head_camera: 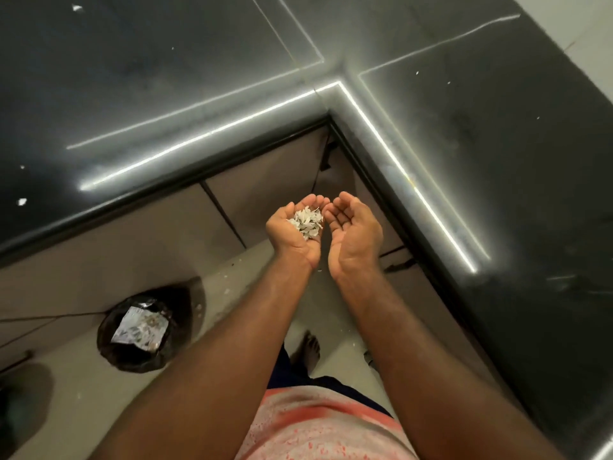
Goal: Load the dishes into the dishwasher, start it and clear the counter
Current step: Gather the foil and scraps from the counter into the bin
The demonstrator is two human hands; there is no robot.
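Head view: left hand (288, 234) cups white scraps (306, 222), right hand (354, 231) cupped alongside.

Counter (166, 94) spans upper and right frame, inner corner above centre. Left hand (295, 232) and right hand (353, 229) side by side at centre, below that corner; scraps (306, 222) in left palm. Bin (136, 333) lower left on floor (83, 410), possibly holding a wrapper.

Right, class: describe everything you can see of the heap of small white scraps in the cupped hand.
The heap of small white scraps is a loose mound of thin, papery-looking flakes, some greyish. It lies in the cupped left hand, whose curled fingers wall it in. The empty right hand sits beside, off the scraps.
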